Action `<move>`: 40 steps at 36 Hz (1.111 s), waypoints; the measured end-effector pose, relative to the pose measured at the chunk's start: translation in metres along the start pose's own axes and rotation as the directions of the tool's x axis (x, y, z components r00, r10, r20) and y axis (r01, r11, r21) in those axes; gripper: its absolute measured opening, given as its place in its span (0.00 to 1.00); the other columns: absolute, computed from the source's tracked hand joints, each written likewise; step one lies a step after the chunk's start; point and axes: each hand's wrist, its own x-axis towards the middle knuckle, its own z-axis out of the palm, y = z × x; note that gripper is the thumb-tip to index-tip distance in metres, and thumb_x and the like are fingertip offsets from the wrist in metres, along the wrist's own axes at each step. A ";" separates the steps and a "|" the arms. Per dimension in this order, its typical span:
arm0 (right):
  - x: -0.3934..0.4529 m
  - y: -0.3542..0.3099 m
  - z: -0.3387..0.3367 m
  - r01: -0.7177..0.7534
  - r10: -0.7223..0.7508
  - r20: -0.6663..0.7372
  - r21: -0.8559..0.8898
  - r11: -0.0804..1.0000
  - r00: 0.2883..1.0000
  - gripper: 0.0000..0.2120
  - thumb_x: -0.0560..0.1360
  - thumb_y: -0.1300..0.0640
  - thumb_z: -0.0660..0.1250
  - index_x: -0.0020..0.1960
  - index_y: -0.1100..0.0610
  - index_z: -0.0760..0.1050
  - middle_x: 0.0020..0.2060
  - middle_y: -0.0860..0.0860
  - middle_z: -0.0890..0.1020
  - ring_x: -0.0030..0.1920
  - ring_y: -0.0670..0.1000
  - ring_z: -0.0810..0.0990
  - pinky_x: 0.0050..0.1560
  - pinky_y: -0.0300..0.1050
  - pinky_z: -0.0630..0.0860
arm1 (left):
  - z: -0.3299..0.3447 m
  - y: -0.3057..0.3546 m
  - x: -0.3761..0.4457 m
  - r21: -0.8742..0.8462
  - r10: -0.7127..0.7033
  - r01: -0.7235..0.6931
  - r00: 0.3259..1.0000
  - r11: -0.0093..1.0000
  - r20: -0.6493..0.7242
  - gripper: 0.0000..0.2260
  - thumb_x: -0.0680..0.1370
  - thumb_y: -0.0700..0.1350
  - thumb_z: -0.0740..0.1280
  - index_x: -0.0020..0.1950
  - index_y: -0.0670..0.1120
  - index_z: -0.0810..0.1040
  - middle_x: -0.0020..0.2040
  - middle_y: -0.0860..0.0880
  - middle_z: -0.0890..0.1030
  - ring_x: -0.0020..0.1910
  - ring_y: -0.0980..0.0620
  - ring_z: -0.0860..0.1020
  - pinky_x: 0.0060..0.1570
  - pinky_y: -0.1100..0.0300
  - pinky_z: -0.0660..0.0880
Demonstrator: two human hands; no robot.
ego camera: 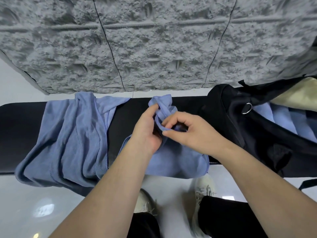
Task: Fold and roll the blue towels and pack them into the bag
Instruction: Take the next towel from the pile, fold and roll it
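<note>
- Left hand [147, 133] and right hand [190, 133] both pinch a bunched blue towel [171, 160] over the black bench [20, 134]
- More towels [68, 134] lie left
- Black bag [240, 117] sits right

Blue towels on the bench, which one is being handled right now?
The bunched towel at the middle, gripped by both hands; the larger towel lies untouched to its left.

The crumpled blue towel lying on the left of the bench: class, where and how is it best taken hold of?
Probably pinch the crumpled blue towel at its stitched hem, with the left hand coming from above on the near side. That edge lies exposed and leads to a corner for spreading.
</note>
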 end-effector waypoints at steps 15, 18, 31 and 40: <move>0.013 -0.008 0.005 -0.061 0.133 -0.288 0.246 0.967 0.948 0.10 0.73 0.63 0.72 0.39 0.49 0.82 0.40 0.52 0.84 0.39 0.43 0.79 0.46 0.37 0.76 | 0.008 -0.020 0.016 0.055 0.050 -0.050 0.999 0.997 -0.001 0.03 0.67 0.37 0.69 0.35 0.43 0.77 0.33 0.47 0.76 0.34 0.54 0.77 0.40 0.63 0.76; 0.016 -0.012 0.007 -0.065 0.151 -0.384 0.226 0.972 0.911 0.07 0.72 0.63 0.74 0.41 0.51 0.83 0.43 0.53 0.78 0.36 0.36 0.75 0.41 0.27 0.71 | 0.007 -0.022 0.023 0.236 0.136 -0.118 0.989 0.964 -0.061 0.07 0.75 0.38 0.65 0.37 0.43 0.71 0.30 0.49 0.76 0.30 0.57 0.75 0.35 0.64 0.75; 0.020 0.002 -0.002 -0.167 0.335 -0.425 0.385 0.908 0.841 0.02 0.73 0.61 0.73 0.43 0.55 0.83 0.42 0.50 0.86 0.48 0.47 0.85 0.55 0.42 0.79 | 0.010 -0.014 -0.006 0.388 0.229 -0.204 0.973 0.899 -0.019 0.03 0.77 0.37 0.68 0.47 0.41 0.82 0.45 0.41 0.84 0.44 0.47 0.82 0.46 0.58 0.78; 0.019 0.013 -0.022 -0.085 0.338 -0.563 0.426 0.901 0.754 0.06 0.75 0.60 0.71 0.41 0.52 0.79 0.41 0.51 0.85 0.43 0.46 0.81 0.53 0.46 0.78 | -0.009 0.012 -0.013 0.606 0.497 -0.345 0.863 0.717 -0.097 0.09 0.77 0.44 0.65 0.50 0.54 0.84 0.39 0.52 0.80 0.38 0.52 0.74 0.39 0.58 0.69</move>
